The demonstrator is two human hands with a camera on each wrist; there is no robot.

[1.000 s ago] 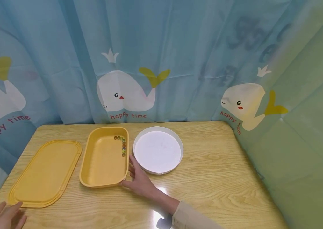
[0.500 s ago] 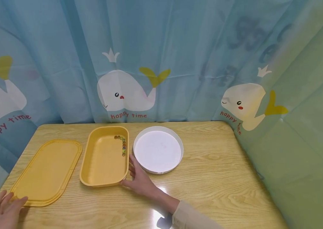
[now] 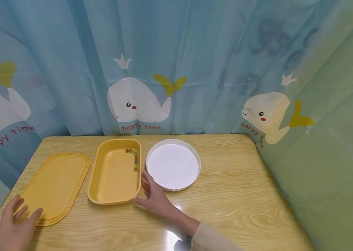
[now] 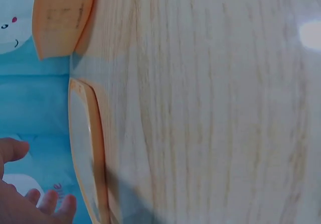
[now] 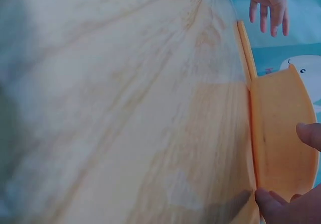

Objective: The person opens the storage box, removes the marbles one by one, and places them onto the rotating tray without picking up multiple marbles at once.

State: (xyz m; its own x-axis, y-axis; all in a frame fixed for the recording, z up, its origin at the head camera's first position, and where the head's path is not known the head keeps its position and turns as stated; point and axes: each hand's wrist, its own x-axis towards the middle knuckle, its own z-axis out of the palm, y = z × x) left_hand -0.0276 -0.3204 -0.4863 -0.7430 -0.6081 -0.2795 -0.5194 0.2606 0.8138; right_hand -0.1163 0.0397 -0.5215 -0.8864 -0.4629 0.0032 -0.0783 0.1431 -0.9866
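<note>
A yellow box [image 3: 114,184] stands in the middle left of the table in the head view, with a bent row of small glassy marbles [image 3: 135,160] inside along its far right corner. My right hand [image 3: 156,198] holds the box at its near right corner, with the thumb on the near side and the fingers along the right wall. Left of the box lies its flat yellow lid [image 3: 55,184]. My left hand [image 3: 15,223] is above the lid's near left corner, fingers spread; in the left wrist view that hand [image 4: 35,199] is apart from the lid [image 4: 95,133].
A round white tray [image 3: 173,167] stands just right of the box, close to my right fingers. The wooden table [image 3: 233,195] stretches to the right. A blue curtain [image 3: 208,69] with whale prints hangs along the back and sides.
My left hand has come in from the lower left, moving up and to the right over the lid's near corner. The right hand, box, marbles and tray have stayed in place.
</note>
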